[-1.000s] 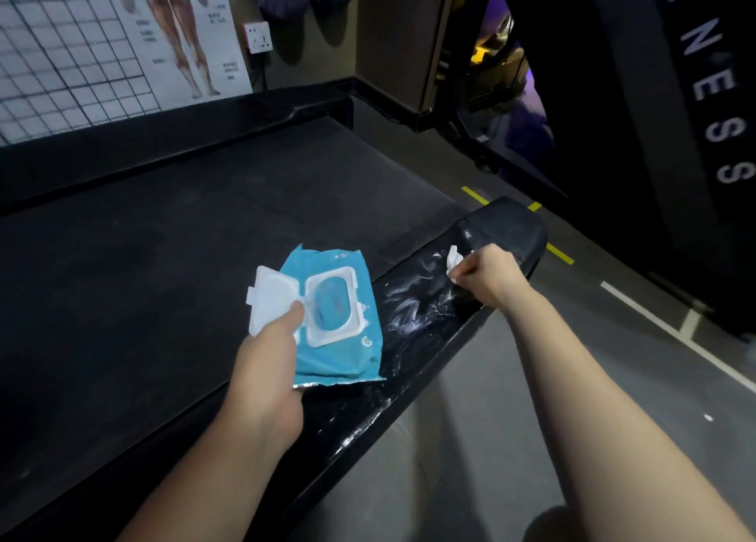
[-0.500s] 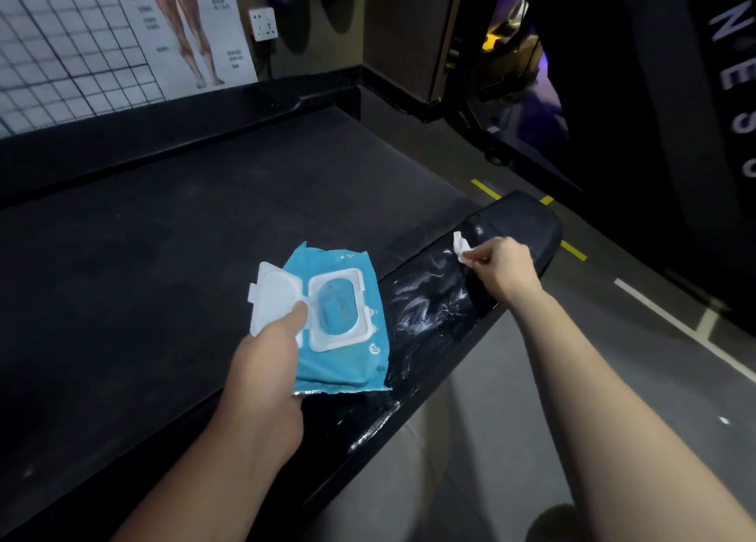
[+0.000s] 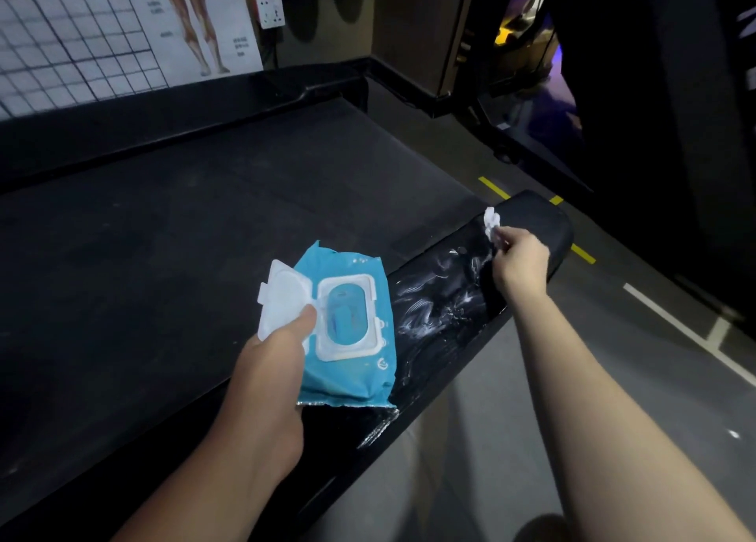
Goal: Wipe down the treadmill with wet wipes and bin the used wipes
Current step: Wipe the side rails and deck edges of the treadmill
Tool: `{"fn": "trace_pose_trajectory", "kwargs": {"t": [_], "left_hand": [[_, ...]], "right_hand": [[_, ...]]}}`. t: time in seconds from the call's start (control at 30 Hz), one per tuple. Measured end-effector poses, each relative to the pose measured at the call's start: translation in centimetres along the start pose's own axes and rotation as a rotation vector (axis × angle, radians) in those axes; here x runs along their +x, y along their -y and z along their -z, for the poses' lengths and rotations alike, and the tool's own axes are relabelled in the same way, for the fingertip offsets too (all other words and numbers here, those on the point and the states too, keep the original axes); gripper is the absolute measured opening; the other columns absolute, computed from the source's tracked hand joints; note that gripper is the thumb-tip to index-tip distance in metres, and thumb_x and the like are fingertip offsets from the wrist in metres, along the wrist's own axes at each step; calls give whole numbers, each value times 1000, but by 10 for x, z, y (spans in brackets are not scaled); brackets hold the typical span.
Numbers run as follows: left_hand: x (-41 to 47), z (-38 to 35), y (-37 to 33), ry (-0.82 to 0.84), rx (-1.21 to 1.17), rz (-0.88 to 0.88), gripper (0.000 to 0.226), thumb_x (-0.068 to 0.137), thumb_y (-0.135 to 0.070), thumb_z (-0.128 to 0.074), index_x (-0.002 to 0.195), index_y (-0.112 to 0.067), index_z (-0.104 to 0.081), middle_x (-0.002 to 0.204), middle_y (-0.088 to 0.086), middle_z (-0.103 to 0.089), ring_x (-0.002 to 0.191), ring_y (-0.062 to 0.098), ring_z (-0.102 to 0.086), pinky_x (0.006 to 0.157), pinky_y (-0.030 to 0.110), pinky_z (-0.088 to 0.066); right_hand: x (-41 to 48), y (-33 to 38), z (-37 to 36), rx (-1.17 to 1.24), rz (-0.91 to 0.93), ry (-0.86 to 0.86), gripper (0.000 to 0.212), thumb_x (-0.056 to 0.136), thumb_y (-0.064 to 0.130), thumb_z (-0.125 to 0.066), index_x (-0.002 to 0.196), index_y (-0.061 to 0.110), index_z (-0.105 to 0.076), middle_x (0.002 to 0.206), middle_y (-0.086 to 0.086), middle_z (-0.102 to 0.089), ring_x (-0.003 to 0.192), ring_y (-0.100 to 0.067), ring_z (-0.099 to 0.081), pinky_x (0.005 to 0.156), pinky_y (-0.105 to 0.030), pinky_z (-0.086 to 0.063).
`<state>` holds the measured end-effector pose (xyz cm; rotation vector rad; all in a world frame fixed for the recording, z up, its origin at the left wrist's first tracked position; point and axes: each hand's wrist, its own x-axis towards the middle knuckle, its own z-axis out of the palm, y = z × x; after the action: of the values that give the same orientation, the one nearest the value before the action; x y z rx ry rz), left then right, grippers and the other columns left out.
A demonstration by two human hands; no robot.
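Head view: crumpled wet wipe [image 3: 490, 221] pinched by right hand [image 3: 519, 261] on far end of treadmill side rail [image 3: 442, 308]. Judged light, limp, slippery; best held bunched. Left hand [image 3: 278, 361] gripping open-lidded wipe pack [image 3: 347, 361] just beside rail.

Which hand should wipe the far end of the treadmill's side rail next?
Right. The right hand pinches the wipe at the rail's far end, which looks unstreaked. The left hand is busy holding the open pack, nearer the body.
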<state>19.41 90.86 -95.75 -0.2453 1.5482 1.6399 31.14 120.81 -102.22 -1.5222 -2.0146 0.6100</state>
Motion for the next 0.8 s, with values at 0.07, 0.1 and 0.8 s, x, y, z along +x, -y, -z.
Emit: {"fn": "trace_pose_trajectory", "kwargs": {"t": [0.07, 0.1, 0.8], "left_hand": [[1, 2, 1, -12, -1, -1, 26, 99, -28, -71, 123, -16, -74, 106, 4, -82, 100, 33, -77, 100, 53, -58], [1, 3, 2, -16, -4, 0, 27, 100, -28, -71, 124, -16, -74, 107, 4, -82, 101, 33, -77, 101, 54, -57], [-66, 70, -34, -30, -122, -115, 26, 103, -23, -65, 129, -17, -68, 111, 9, -81, 103, 33, -77, 103, 54, -57]], "right_hand": [[-1, -3, -3, -113, 88, 67, 25, 79, -12, -42, 77, 0, -63, 96, -23, -64, 87, -41, -55, 62, -35, -34], [0, -3, -2, -142, 109, 92, 28, 79, -14, -43, 81, -1, -67, 105, -21, -67, 96, -40, -57, 65, -31, -35], [-133, 48, 72, 458, -211, 397, 31, 81, -9, -70, 100, 14, -78, 103, -6, -76, 86, -16, -68, 72, -16, -53]]}}
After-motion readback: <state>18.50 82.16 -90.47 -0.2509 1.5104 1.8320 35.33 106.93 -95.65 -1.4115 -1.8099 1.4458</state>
